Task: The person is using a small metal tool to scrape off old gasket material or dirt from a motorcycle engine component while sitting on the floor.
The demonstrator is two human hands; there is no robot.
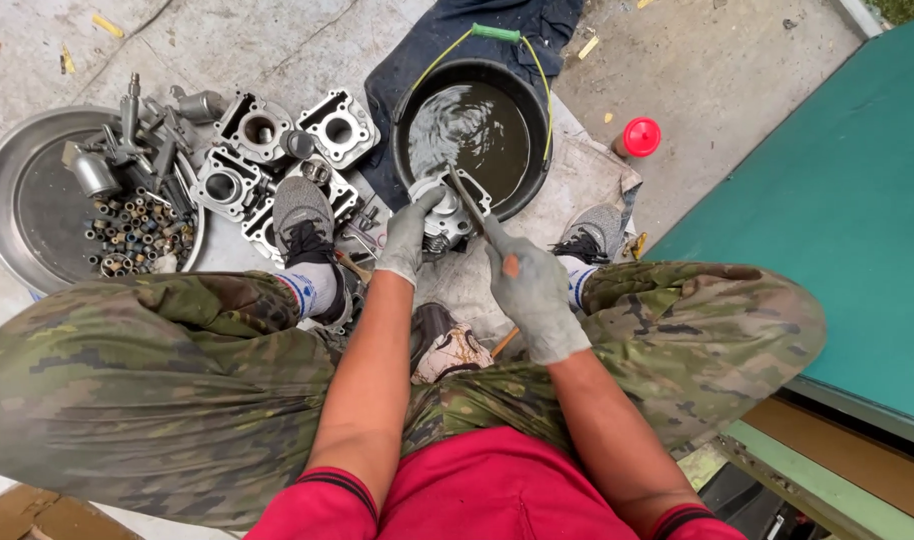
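Note:
I sit low, looking down between my knees in camouflage trousers. My left hand [409, 240], in a grey glove, grips a metal engine cylinder part [447, 212] at the near rim of a black bucket [412, 100] filled with dark liquid. My right hand [533, 292], also gloved, holds a thin tool with a wooden handle [469, 204]; its tip rests on the part. The part's lower side is hidden behind my left hand.
Several grey engine cylinder blocks [257, 130] lie on the concrete at the left. A round metal tray [17, 180] holds small nuts and fittings. A red cap [641, 136] lies right of the bucket. A green panel [837, 210] runs along the right.

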